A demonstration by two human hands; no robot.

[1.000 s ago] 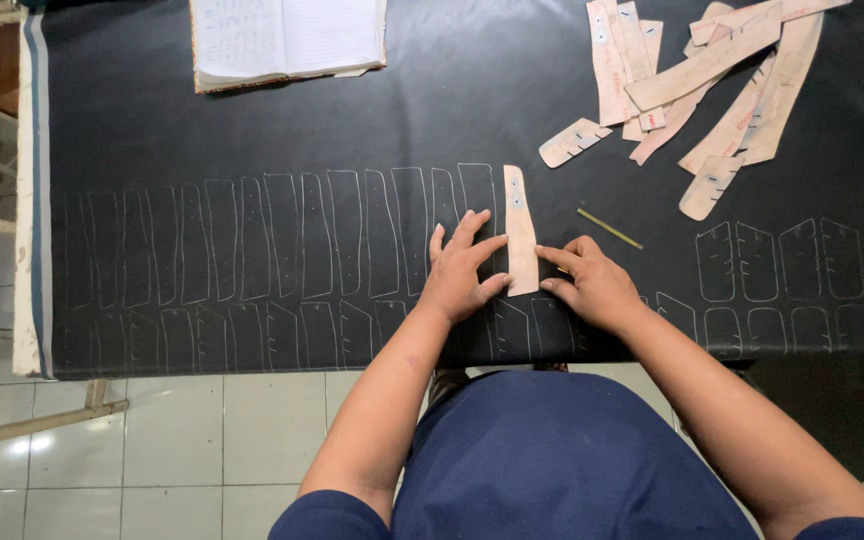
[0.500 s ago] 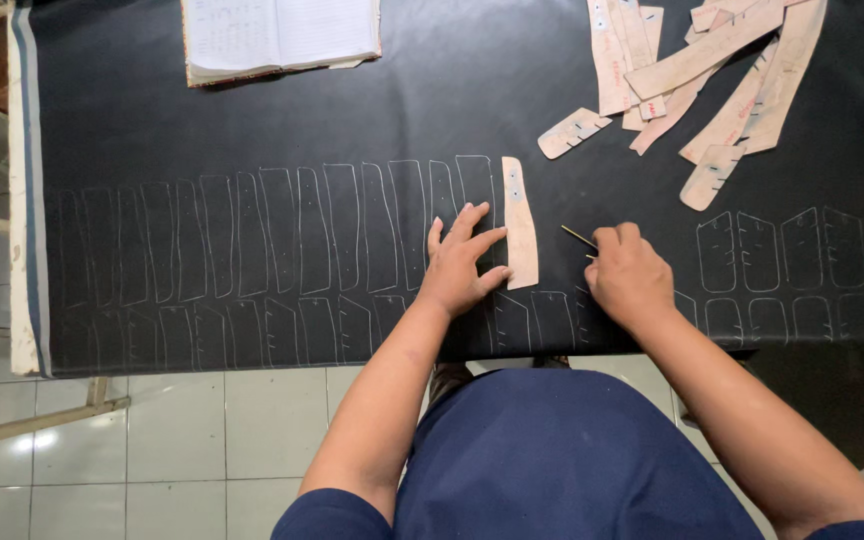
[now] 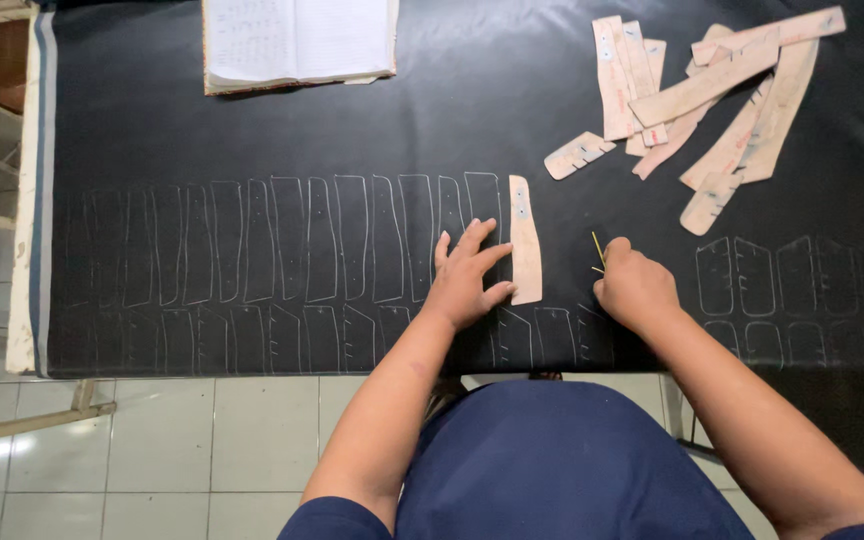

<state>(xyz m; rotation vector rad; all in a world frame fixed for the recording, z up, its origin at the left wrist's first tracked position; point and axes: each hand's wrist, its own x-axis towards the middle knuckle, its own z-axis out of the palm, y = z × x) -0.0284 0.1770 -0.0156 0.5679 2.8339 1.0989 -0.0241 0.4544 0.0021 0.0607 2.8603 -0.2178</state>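
The left hand [image 3: 467, 275] lies flat on the black sheet [image 3: 252, 140], fingers spread and released, the fingertips pressing on the left edge of a narrow tan pattern piece [image 3: 524, 240] that stands upright just beside the last chalk outline [image 3: 482, 215] in a long row. The right hand [image 3: 634, 285] rests near the pattern's right side, fingers clenched around a thin yellow marking stick [image 3: 597, 252] whose tip pokes out above the knuckles, apart from the pattern. The step in hand looks like tracing: the pattern is placed and pinned, and the stick is gripped but not yet at its edge. The next move would call for a steady left hand so the pattern does not slip, and the tip brought to its edge. A heap of other tan pieces [image 3: 712, 100] lies well apart at the upper right, and an open notebook [image 3: 297, 42] at the top.
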